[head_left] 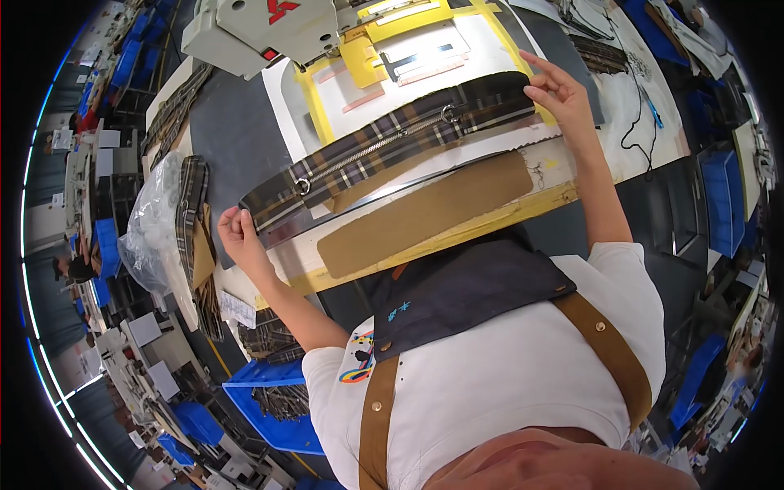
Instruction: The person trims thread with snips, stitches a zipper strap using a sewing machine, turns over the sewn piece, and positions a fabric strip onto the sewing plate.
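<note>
A long plaid fabric strip (359, 159), dark with brown and white checks, is stretched between my two hands. A metal zipper (384, 145) runs along its middle, with a ring at either end. My left hand (241, 234) pinches the strip's left end between thumb and fingers. At the opposite end my right hand (558, 91) grips the corner, thumb in front. Under and behind the strip lies a white template sheet (343, 98) edged with yellow tape.
A sewing machine head (261, 33) overhangs the table's back left. A brown board (425, 216) lies along the front edge. Plaid pieces and a clear plastic bag (155, 229) sit at left. A blue crate (273, 408) stands below; a dark cord (641, 122) lies at right.
</note>
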The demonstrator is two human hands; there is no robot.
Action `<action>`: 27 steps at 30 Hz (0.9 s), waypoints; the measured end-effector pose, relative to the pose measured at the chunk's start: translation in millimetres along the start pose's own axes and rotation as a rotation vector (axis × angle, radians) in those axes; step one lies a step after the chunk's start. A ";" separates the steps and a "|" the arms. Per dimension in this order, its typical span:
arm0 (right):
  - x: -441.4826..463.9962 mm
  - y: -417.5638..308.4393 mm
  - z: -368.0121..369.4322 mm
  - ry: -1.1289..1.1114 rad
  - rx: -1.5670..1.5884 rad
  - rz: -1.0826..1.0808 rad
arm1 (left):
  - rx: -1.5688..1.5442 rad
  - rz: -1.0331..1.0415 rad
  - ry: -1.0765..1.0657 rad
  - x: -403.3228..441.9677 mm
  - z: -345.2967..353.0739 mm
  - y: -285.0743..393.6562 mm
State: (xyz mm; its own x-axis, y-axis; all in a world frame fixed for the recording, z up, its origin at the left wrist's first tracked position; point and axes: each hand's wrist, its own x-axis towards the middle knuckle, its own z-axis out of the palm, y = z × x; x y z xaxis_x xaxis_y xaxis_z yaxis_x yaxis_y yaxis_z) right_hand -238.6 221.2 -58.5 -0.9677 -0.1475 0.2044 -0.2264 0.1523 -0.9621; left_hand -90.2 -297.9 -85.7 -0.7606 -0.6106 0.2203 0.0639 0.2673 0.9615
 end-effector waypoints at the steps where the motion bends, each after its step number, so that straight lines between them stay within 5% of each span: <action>1: -0.1 -0.1 -0.6 -0.003 -0.002 0.001 | 0.001 -0.005 -0.003 0.3 0.5 0.1; 13: 10.2 43.5 0.4 0.017 -0.034 0.107 | 0.118 -0.233 -0.126 3.4 5.1 6.3; 18: 11.0 22.9 9.1 -0.084 -0.256 0.062 | 0.196 -0.170 -0.230 0.0 12.3 8.9; 25: 13.7 -19.5 27.3 -0.132 0.031 0.046 | -0.065 -0.092 0.028 -58.0 -48.8 41.6; 27: 15.0 -27.7 49.1 -0.327 0.032 0.057 | -0.083 -0.062 0.203 -85.8 -93.6 48.3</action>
State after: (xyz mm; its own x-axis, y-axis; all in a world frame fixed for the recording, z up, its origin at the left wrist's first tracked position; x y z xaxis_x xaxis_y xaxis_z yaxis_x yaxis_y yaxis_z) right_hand -241.5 166.8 -37.6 -0.8907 -0.4463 0.0866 -0.1649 0.1395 -0.9764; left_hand 38.6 -302.3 -42.7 -0.6201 -0.7635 0.1806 0.0803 0.1673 0.9826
